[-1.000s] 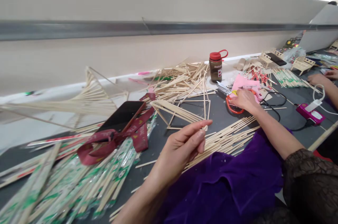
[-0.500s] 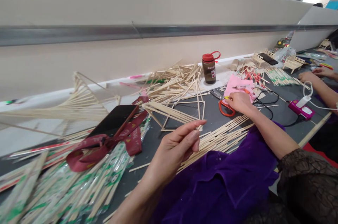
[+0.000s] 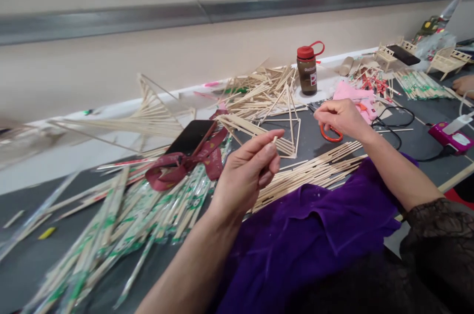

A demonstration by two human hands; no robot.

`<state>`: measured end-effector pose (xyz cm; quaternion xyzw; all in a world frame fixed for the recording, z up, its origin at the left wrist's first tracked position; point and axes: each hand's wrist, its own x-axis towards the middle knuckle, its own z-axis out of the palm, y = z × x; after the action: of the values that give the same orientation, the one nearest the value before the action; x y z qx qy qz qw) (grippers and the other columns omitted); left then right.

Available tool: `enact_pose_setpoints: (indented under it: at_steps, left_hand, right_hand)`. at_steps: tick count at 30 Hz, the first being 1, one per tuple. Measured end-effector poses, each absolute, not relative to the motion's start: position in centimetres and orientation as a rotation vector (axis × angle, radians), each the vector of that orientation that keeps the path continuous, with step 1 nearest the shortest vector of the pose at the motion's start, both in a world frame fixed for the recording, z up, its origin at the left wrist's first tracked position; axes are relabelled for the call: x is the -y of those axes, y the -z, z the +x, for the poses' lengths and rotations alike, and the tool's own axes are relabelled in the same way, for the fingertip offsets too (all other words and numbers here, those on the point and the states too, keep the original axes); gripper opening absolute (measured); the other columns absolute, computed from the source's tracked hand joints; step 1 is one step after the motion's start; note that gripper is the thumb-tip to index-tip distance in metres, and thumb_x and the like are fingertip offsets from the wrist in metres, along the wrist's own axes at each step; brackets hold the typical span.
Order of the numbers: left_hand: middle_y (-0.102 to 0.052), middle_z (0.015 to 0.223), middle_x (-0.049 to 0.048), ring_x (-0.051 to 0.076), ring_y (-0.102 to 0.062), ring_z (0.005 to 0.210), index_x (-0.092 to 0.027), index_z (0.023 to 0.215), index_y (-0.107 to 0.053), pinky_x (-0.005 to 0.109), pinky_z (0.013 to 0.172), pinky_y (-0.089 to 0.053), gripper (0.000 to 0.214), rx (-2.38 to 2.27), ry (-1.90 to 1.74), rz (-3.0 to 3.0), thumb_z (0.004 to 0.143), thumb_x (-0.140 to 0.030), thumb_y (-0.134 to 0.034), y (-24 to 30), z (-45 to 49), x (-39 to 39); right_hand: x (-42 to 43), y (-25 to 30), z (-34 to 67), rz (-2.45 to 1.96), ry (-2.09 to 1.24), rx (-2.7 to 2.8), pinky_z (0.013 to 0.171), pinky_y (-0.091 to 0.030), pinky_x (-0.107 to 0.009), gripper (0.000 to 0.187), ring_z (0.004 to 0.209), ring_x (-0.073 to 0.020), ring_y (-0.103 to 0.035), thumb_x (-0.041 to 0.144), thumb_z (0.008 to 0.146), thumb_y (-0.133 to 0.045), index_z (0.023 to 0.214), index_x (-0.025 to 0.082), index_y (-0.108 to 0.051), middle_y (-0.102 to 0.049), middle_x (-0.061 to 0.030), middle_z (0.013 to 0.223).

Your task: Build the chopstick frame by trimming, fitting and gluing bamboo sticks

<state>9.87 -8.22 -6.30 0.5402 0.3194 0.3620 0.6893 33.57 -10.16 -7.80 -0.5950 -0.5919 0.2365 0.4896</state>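
Note:
My left hand [image 3: 247,172] is closed in a pinch, thumb and forefinger holding a short wooden stick [image 3: 274,139] just above the dark table. It hovers in front of a triangular frame of glued sticks [image 3: 287,124]. My right hand [image 3: 341,116] is raised over red-handled scissors [image 3: 329,135], its fingers curled together; what they hold, if anything, is hidden. A flat row of bare sticks [image 3: 318,170] lies between the two hands, by the purple cloth [image 3: 314,240] on my lap.
A phone [image 3: 190,136] with a dark red lanyard [image 3: 177,168] lies on wrapped chopsticks [image 3: 126,215] at the left. A brown bottle [image 3: 307,71], loose sticks [image 3: 259,94], a pink glue gun [image 3: 353,93], a black cable and a magenta device [image 3: 450,137] lie right. Another person's hand [image 3: 464,84] is far right.
My right hand has lifted off the scissors and curled its fingers. My left hand has risen a little, still pinching the stick. The view has tilted down and shifted.

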Motion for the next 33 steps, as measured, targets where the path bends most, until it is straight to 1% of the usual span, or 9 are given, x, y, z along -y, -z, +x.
enact_pose_setpoints:
  at_steps: [8,12,16,18,21,25,28,30,33]
  left_hand:
    - [-0.058,0.052,-0.0029,0.003,-0.027,0.035,-0.014,0.124,-0.059,0.017,0.037,-0.014,0.054,-0.696,-0.721,1.248,0.075,-0.036,-0.072,6.6,10.5,9.4]
    - [-0.059,0.052,-0.0038,0.003,-0.027,0.034,-0.014,0.126,-0.052,0.016,0.037,-0.015,0.061,-0.700,-0.704,1.251,0.074,-0.039,-0.073,7.5,10.7,9.0]
    - [-0.060,0.051,-0.0043,0.003,-0.028,0.034,-0.014,0.124,-0.051,0.017,0.036,-0.016,0.062,-0.714,-0.611,1.262,0.074,-0.043,-0.074,8.3,11.0,8.7]
    - [-0.061,0.053,-0.0036,0.004,-0.031,0.034,-0.015,0.117,-0.056,0.017,0.036,-0.017,0.054,-0.757,-0.557,1.264,0.074,-0.044,-0.073,8.4,10.9,8.6]
    - [-0.064,0.057,-0.0004,0.004,-0.040,0.037,-0.014,0.091,-0.062,0.016,0.037,-0.021,0.037,-0.834,-0.473,1.261,0.074,-0.045,-0.073,8.2,10.7,8.3]
    - [-0.066,0.057,0.0022,0.009,-0.053,0.040,-0.014,0.078,-0.062,0.017,0.037,-0.027,0.036,-0.790,-0.257,1.142,0.069,-0.045,-0.077,8.5,10.5,7.9]
    - [-0.065,0.055,0.0035,0.010,-0.056,0.044,-0.013,0.073,-0.064,0.018,0.040,-0.033,0.034,-0.733,-0.145,1.085,0.068,-0.044,-0.078,9.4,10.7,7.8]
    - [-0.066,0.055,0.0039,0.010,-0.056,0.045,-0.013,0.072,-0.065,0.018,0.042,-0.034,0.033,-0.734,-0.142,1.076,0.070,-0.043,-0.077,10.2,10.9,8.0]
    - [-0.066,0.056,0.0035,0.010,-0.057,0.047,-0.013,0.075,-0.065,0.018,0.043,-0.033,0.032,-0.771,-0.177,1.064,0.072,-0.043,-0.075,11.3,11.3,8.4]
  right_hand:
    - [10.7,5.8,30.1,-1.159,-0.996,1.543,0.044,-0.039,-0.016,0.027,0.050,-0.0055,-0.056,0.040,0.081,-0.061,0.074,0.014,-0.065,-0.064,0.0002,0.066]
    - [10.9,6.4,29.8,-1.113,-1.047,1.636,0.049,-0.043,-0.017,0.018,0.053,-0.0061,-0.056,0.032,0.077,-0.066,0.082,0.015,-0.068,-0.062,0.0035,0.063]
    - [11.1,7.1,29.7,-1.128,-1.039,1.756,0.052,-0.042,-0.018,0.013,0.055,-0.0063,-0.055,0.026,0.080,-0.063,0.077,0.015,-0.069,-0.061,0.0034,0.062]
    - [11.0,7.3,30.1,-1.147,-1.036,1.768,0.052,-0.042,-0.018,0.014,0.055,-0.0064,-0.054,0.026,0.081,-0.062,0.076,0.014,-0.069,-0.060,0.0034,0.061]
    - [10.8,7.3,30.8,-1.119,-1.105,1.734,0.052,-0.043,-0.018,0.014,0.056,-0.0068,-0.055,0.026,0.081,-0.062,0.078,0.014,-0.068,-0.061,0.0028,0.063]
    - [10.7,7.1,31.6,-1.036,-1.238,1.805,0.055,-0.046,-0.018,0.013,0.060,-0.0072,-0.058,0.024,0.081,-0.062,0.085,0.015,-0.071,-0.065,0.0005,0.073]
    - [11.4,7.4,32.6,-1.035,-1.195,1.920,0.063,-0.047,-0.020,0.014,0.069,-0.0091,-0.061,0.026,0.082,-0.064,0.086,0.015,-0.073,-0.068,-0.0016,0.079]
    - [12.0,7.8,34.6,-1.183,-1.095,1.878,0.064,-0.048,-0.021,0.016,0.069,-0.0099,-0.062,0.029,0.081,-0.064,0.085,0.017,-0.073,-0.069,-0.0017,0.079]
    - [12.4,8.6,39.8,-1.731,-0.643,1.526,0.059,-0.046,-0.023,0.022,0.060,-0.0107,-0.059,0.036,0.083,-0.058,0.082,0.018,-0.071,-0.068,-0.0009,0.072]
